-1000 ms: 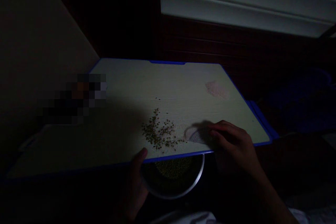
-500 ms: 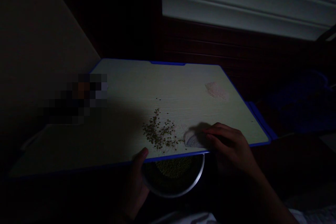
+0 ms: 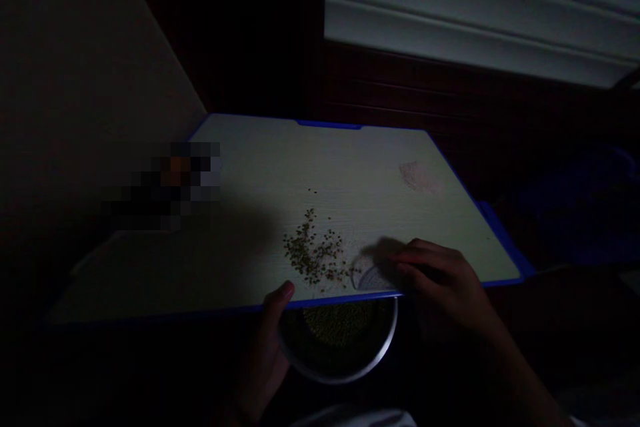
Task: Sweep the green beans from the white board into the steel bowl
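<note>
Small green beans (image 3: 313,250), like mung beans, lie scattered near the front edge of a pale table top (image 3: 250,153) with a blue rim. My right hand (image 3: 445,277) pinches a clear half-round plastic protractor (image 3: 375,277), which rests low on the surface just right of the beans. Under the front rim is a metal-edged bowl (image 3: 377,357) with many more green beans in it, partly hidden by the table. My left hand (image 3: 273,340) grips the bowl's left side, its thumb up at the table rim; its other fingers are mostly hidden.
A pinkish patch (image 3: 419,177) marks the table's right side. At the left edge, a blurred-out object (image 3: 175,180) stands by the wall (image 3: 100,80). Dark blue material (image 3: 585,207) is dimly visible at the right. The room is very dark.
The view has shifted, so the table and bowl appear slightly farther right. Against the table, my right hand and the protractor have moved a little left, toward the beans.
</note>
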### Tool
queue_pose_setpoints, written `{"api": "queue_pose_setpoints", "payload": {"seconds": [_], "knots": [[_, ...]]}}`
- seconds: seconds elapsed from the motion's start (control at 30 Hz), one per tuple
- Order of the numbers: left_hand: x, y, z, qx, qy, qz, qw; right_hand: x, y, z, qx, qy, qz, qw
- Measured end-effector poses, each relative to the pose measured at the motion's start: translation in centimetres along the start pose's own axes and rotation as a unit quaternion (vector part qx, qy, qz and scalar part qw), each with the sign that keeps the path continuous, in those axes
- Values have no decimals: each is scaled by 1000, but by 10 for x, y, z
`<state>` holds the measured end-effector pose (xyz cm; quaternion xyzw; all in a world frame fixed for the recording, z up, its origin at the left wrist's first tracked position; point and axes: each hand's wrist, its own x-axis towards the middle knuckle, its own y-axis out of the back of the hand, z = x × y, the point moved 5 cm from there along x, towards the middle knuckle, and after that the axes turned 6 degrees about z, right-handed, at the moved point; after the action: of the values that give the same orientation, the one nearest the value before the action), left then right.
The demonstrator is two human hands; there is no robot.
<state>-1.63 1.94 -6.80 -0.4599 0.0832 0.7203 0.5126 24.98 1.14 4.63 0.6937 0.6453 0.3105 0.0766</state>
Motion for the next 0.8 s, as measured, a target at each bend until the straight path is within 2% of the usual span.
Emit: {"api": "queue_pose_setpoints", "payload": {"seconds": [0.27,0.37,0.6,0.7,0.8], "knots": [[-11,-16,0,-22,76,-34,996,7,-19,-9,13,8,-9,1000],[-14,-18,3,-27,58,-32,997,6,-14,-3,2,-3,6,1000],[-6,-16,0,-37,47,-24,998,2,-1,11,18,-62,122,990],[0,-10,-3,-33,38,-6,999,5,-4,7,7,-61,121,991],[1,-8,-5,-29,39,-3,999,7,-9,3,-2,-49,92,995]]}}
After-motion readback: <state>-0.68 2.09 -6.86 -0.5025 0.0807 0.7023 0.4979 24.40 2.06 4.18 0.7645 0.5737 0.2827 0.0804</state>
